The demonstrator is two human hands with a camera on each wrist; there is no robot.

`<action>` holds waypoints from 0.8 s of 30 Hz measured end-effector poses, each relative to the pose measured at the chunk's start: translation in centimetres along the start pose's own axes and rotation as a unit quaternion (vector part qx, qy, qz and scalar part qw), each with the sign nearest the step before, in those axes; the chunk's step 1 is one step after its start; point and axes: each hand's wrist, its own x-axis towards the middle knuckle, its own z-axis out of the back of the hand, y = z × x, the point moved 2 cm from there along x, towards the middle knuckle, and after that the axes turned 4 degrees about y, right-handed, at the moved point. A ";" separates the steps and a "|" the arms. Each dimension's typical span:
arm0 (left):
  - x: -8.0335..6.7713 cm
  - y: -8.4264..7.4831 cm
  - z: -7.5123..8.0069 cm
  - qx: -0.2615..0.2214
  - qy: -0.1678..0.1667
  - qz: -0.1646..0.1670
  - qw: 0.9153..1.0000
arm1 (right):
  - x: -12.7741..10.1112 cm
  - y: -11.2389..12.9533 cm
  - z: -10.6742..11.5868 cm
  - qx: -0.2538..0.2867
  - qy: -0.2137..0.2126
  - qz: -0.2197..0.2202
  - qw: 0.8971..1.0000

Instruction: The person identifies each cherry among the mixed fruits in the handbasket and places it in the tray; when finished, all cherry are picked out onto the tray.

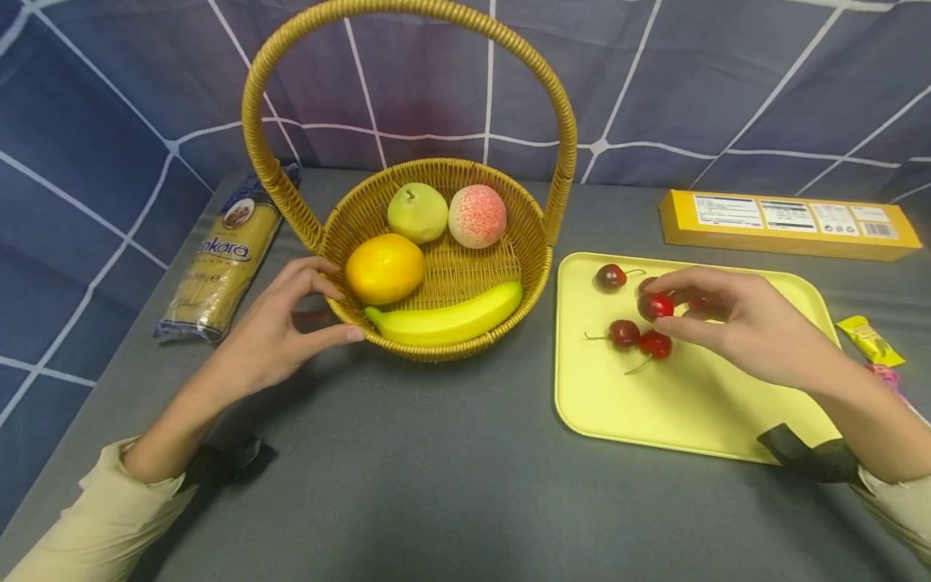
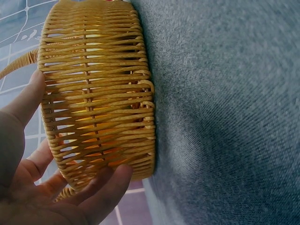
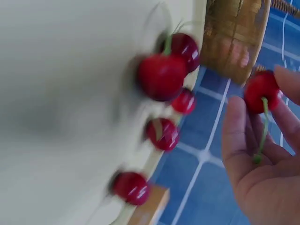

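In the head view, my right hand (image 1: 749, 323) pinches a red cherry (image 1: 656, 306) between thumb and fingertips above a yellow tray (image 1: 698, 412). Its green stem hangs toward the palm in the right wrist view. Several other cherries (image 1: 624, 334) lie on the tray, some partly behind the hand. My left hand (image 1: 272, 331) holds the left side of a wicker basket (image 1: 436, 353), thumb at the front rim and fingers bent along the wall. Inside the basket are a banana (image 1: 454, 317), a yellow-orange mango-like fruit (image 1: 385, 268), a green pear (image 1: 418, 212) and a pink peach (image 1: 477, 216).
A pasta packet (image 1: 221, 263) lies left of the basket, whose tall handle (image 1: 407, 6) arches over it. Behind the tray is a long yellow box (image 1: 789, 226). A yellow wrapped candy (image 1: 870, 339) and a pink wrapper (image 1: 885, 376) lie to its right.
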 end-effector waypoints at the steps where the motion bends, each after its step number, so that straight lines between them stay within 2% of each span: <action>1: 0.0 0.0 0.0 0.000 0.000 0.001 1.000 | -0.4 -0.6 0.2 0.001 0.002 -0.006 1.000; 6: 0.0 0.0 0.0 0.002 0.002 0.000 1.000 | -1.9 -3.4 0.5 0.012 0.018 -0.005 1.000; 12: 0.0 0.0 0.1 0.001 0.004 0.004 1.000 | -2.8 -5.5 0.2 0.006 0.030 -0.009 0.999; 17: 0.0 0.0 0.2 -0.007 0.007 0.001 1.000 | -3.0 -6.3 0.2 -0.012 0.029 -0.026 0.999; 24: 0.0 0.1 0.2 -0.011 0.010 0.004 1.000 | -2.8 -6.5 -0.2 -0.028 0.039 -0.010 0.999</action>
